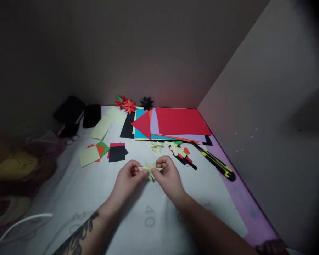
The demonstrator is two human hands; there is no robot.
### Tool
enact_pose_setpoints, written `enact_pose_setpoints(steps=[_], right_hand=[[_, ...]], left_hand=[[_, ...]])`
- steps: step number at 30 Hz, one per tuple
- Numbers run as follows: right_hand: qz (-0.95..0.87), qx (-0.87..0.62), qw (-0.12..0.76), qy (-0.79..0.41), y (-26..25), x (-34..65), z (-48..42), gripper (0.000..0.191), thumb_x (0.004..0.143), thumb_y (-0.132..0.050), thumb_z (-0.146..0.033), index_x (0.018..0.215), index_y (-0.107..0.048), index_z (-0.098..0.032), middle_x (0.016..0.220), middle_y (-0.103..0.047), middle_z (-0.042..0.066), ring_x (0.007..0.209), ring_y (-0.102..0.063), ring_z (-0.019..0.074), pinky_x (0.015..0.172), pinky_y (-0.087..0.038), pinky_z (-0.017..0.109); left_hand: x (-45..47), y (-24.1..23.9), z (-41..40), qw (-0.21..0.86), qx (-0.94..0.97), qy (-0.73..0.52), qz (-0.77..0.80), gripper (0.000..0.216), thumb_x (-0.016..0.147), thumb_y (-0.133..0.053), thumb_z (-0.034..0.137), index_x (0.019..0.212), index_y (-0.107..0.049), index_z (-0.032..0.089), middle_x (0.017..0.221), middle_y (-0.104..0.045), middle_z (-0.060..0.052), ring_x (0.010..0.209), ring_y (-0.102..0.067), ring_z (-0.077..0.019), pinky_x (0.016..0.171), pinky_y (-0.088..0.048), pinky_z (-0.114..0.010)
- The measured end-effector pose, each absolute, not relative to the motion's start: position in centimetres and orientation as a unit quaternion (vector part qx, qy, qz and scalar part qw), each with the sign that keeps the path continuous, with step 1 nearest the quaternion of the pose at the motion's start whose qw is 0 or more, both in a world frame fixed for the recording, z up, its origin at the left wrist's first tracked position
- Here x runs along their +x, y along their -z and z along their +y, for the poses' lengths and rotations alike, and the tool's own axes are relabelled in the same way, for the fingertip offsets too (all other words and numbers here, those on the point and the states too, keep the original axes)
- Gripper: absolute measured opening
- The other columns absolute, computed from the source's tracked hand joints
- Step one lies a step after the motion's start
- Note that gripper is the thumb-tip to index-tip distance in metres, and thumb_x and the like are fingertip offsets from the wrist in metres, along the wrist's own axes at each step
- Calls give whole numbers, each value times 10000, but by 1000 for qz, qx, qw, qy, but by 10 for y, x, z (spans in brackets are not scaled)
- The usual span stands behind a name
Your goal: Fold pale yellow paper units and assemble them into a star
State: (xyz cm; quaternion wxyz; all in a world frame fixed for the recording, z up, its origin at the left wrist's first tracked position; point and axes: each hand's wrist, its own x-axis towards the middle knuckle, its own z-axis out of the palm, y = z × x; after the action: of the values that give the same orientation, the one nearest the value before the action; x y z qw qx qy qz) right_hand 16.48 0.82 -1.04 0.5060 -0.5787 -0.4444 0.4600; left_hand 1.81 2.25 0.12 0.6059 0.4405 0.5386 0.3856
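Between my two hands is a pale yellow folded-paper star [150, 170] with several points, held just above the white work surface. My left hand [131, 173] pinches its left side between thumb and fingers. On the opposite side, my right hand [168, 175] grips it with the thumb laid on top. Just beyond the star lie pale yellow folded paper pieces [156, 147]. Paper scraps [178, 150] in several colours lie past my right hand. To the left are a black paper square [117, 152] over red paper and a pale yellow square [89, 156] over orange and green ones.
A yellow and black utility knife [218, 165] lies at the right. Coloured sheets [183, 121] are stacked at the back, with an orange star [129, 106] and a black star [147, 103] behind. Scissors [72, 140] and dark flat objects [92, 115] lie at the left; walls border the back and right.
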Motion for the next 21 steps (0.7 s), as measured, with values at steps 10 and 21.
enact_pose_setpoints(steps=[10, 21], right_hand=[[-423, -559, 511, -497, 7, 165, 9, 262, 676, -628, -186, 874, -462, -227, 737, -494, -69, 497, -473, 65, 445, -376, 182], [-455, -574, 479, -483, 8, 164, 8, 280, 682, -640, -192, 901, -469, -231, 663, -455, -92, 490, -471, 74, 464, -361, 187]], left_hand=[[18, 2, 23, 631, 418, -395, 521, 309, 667, -740, 357, 739, -516, 157, 564, -468, 81, 499, -386, -57, 489, -278, -175], [19, 3, 22, 616, 425, -403, 528, 284, 668, -726, 344, 724, -517, 160, 556, -466, 75, 501, -389, -63, 492, -280, -180]])
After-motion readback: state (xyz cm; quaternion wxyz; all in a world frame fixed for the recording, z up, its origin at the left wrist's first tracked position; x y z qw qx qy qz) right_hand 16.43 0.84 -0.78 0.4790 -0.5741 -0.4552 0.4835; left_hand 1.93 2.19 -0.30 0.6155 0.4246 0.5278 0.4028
